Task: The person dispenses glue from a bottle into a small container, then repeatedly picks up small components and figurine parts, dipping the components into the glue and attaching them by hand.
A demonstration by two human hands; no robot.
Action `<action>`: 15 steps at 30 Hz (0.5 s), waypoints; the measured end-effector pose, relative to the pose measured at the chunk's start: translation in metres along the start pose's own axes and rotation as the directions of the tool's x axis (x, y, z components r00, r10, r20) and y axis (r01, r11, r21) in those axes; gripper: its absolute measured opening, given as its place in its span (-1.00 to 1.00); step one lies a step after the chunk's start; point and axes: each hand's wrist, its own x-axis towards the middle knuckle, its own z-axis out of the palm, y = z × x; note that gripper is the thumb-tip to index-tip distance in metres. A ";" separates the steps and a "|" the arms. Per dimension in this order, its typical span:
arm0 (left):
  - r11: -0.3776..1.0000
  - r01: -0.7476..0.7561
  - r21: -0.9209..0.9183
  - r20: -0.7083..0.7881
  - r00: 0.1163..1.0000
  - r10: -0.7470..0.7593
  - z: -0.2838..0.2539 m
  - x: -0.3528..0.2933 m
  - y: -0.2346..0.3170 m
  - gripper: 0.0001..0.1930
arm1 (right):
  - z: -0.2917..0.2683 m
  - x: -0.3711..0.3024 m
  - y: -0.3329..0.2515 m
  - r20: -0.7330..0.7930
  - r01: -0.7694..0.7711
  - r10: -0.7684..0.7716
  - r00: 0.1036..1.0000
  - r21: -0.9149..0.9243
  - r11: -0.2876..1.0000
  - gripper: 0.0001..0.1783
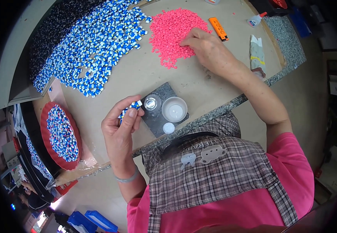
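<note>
Though loose, discs [173,31] at right hand [207,48]

Soft light is falling across the tabletop [129,73]; pink pieces [172,31] are reading fairly crisp, a clear dish [152,102] is glinting near centre, black is swallowing the corners, a grey panel [15,54] is bowing at upper left.

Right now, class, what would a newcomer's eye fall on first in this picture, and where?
Probably the bright pink heap at the top middle of the table, with the right hand at its right side. Next might come the broad spread of blue-and-white pieces at upper left, then the red bowl of small mixed-colour pieces at the table's left.
</note>
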 end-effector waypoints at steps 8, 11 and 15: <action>1.000 0.006 -0.002 -0.026 1.000 -0.006 -0.001 0.001 -0.001 -0.74 | -0.028 -0.021 0.003 0.069 -0.230 0.222 0.973 0.165 0.959 -0.88; 1.000 0.005 -0.011 -0.022 1.000 -0.005 0.001 0.002 0.000 -0.74 | -0.024 -0.028 0.004 0.090 -0.175 0.166 0.982 0.103 0.979 -0.90; 1.000 0.015 -0.004 -0.029 0.999 -0.016 0.001 0.002 -0.002 -0.74 | -0.015 -0.028 0.005 0.013 -0.103 0.103 0.995 0.065 0.993 -0.90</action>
